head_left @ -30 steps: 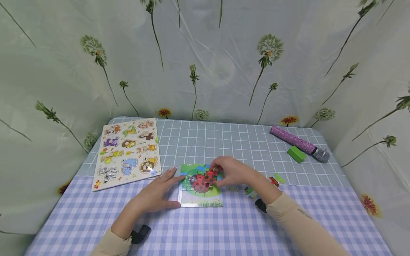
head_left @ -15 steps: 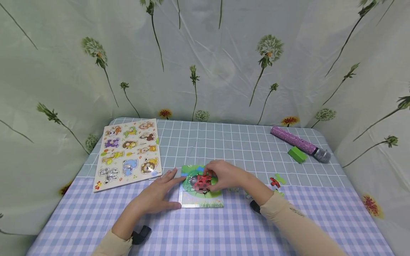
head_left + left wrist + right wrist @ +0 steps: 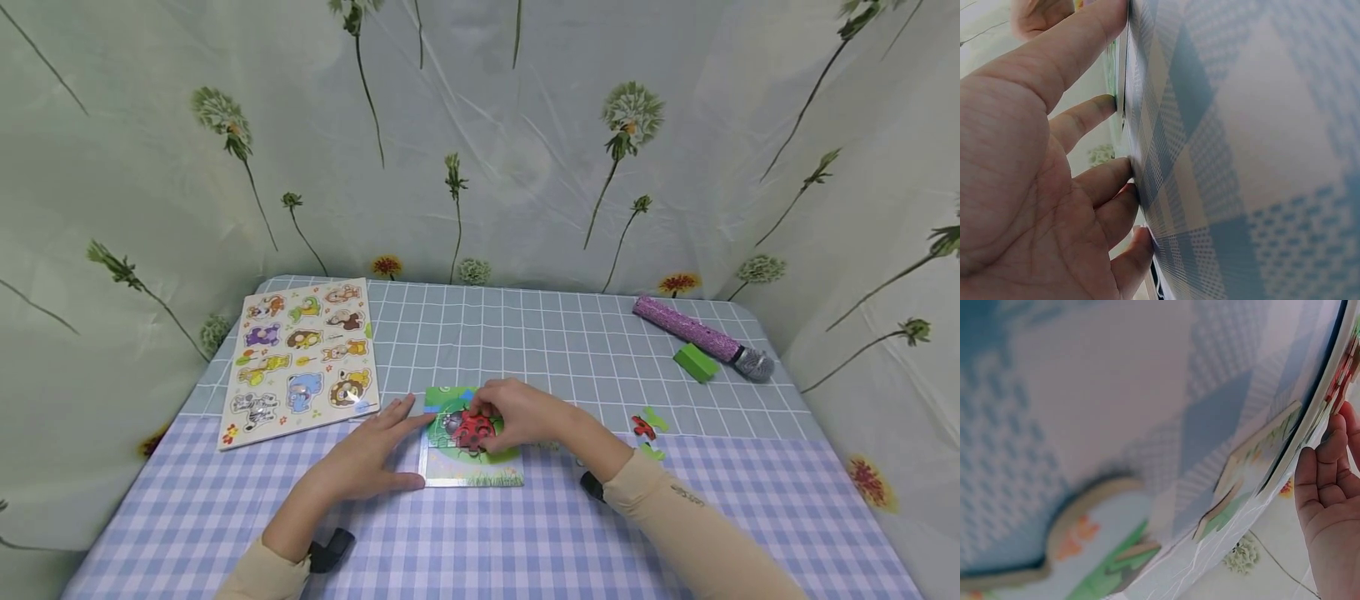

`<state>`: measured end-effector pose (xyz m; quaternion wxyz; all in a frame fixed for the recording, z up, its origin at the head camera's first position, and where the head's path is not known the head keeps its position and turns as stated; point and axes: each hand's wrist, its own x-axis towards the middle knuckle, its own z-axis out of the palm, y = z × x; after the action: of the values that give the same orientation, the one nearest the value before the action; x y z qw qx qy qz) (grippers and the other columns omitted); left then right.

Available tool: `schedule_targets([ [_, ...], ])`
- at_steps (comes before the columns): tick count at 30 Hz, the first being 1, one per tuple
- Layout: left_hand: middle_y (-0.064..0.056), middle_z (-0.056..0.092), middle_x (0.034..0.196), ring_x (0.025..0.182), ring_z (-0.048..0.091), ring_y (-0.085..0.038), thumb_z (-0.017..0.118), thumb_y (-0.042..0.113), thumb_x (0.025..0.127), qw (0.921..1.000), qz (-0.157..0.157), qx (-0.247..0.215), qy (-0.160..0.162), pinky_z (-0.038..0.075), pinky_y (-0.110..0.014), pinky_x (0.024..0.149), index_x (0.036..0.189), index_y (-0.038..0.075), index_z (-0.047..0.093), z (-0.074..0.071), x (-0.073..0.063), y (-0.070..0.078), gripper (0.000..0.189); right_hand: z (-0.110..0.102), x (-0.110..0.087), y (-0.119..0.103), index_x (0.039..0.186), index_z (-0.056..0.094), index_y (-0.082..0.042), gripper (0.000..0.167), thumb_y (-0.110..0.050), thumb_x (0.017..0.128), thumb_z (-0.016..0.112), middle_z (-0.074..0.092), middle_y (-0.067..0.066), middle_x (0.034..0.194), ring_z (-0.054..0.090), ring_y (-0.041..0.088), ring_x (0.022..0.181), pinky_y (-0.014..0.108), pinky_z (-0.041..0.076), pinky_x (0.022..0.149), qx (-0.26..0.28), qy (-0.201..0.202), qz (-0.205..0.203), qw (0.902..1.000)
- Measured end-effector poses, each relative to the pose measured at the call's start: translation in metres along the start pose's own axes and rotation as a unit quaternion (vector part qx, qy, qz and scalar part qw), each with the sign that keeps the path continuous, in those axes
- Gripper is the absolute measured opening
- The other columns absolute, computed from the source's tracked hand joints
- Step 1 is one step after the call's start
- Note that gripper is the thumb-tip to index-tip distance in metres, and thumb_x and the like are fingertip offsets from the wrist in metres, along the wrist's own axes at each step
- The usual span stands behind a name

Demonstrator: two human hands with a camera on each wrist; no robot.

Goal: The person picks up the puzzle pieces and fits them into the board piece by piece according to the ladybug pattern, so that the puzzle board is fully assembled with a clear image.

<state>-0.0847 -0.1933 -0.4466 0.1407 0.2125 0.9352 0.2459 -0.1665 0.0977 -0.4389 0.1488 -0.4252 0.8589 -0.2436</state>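
A small ladybug jigsaw puzzle (image 3: pixel 468 477) lies on the checked cloth in the head view. My right hand (image 3: pixel 517 414) pinches a red, black-spotted puzzle piece (image 3: pixel 478 427) low over the ladybug picture. In the right wrist view, the bent fingers of that hand (image 3: pixel 1332 487) are close to the red piece (image 3: pixel 1341 381) at the board's edge. Fingers spread, my left hand (image 3: pixel 378 454) rests on the cloth, with index finger and thumb against the board's left side. The left wrist view shows this hand (image 3: pixel 1041 187) palm-on, its fingertips at the cloth.
Loose puzzle pieces lie right of the board: a red one (image 3: pixel 642 427), green ones (image 3: pixel 652 452) and a rounded one (image 3: pixel 1100 544) near the right wrist. An animal peg board (image 3: pixel 300 367) sits back left. A green block (image 3: pixel 696 362) and a glittery microphone (image 3: pixel 690 327) lie back right.
My right hand has shifted left with the red puzzle piece, from the board's right side onto the ladybug's body, and now holds it lower there. The left hand has stayed in place.
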Motion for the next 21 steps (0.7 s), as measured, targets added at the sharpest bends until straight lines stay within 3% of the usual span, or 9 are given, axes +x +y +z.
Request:
schedule_targets([
  [21,-0.022,0.027,0.177,0.162,0.029,-0.049,0.087,0.050,0.087,1.0000,0.008,0.001,0.001,0.030,-0.073,0.127,0.162,0.022,0.049,0.0001,-0.0010,-0.0001,0.089,0.0015,0.0042,-0.0015,0.113,0.074,-0.008,0.035,-0.021,0.084,0.089,0.067,-0.002,0.099,0.057,0.006,0.087,0.017,0.055,0.078,0.000,-0.018,0.011,0.9998],
])
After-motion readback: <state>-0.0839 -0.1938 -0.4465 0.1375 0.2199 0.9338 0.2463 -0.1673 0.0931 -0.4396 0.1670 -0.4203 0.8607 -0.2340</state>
